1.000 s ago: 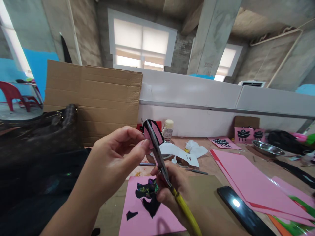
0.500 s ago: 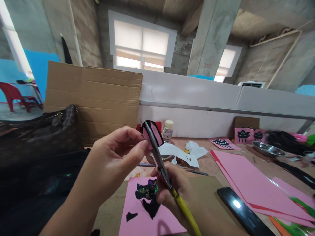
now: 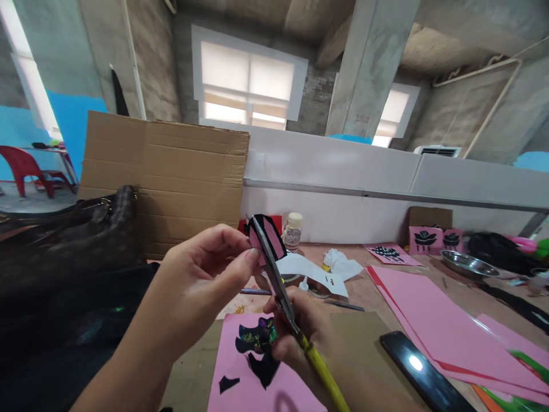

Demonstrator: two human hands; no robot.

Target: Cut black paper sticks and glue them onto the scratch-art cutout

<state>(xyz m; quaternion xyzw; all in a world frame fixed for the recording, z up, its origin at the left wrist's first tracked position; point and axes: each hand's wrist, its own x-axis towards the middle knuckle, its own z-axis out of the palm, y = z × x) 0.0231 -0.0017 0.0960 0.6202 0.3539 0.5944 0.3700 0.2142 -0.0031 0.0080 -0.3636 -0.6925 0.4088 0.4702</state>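
My left hand [image 3: 206, 272] pinches a small black-and-pink paper piece [image 3: 275, 240] between thumb and fingers, up in front of me. In my right hand [image 3: 306, 329] is a pair of scissors [image 3: 274, 280] with a yellow handle, gripped near the pivot. Their metal blades point up and lie across the front of the paper piece, hiding part of it; whether they are parted I cannot tell. Below my hands, a pink sheet [image 3: 231, 349] lies on a brown board. On it are a glittery black cut-out [image 3: 253, 337], partly behind my right hand, and a small black scrap [image 3: 229, 384].
A phone [image 3: 422, 369] lies to the right, beside stacked pink sheets [image 3: 450, 320]. Behind my hands stand a bottle [image 3: 293, 232], white paper [image 3: 315, 269] and tape rolls. A metal dish [image 3: 469, 263] is farther right. Cardboard [image 3: 167, 171] and a dark bag [image 3: 98, 229] are at the left.
The whole view has shifted down slightly. Both hands keep their grips, and the scissors and paper piece are held almost as before.
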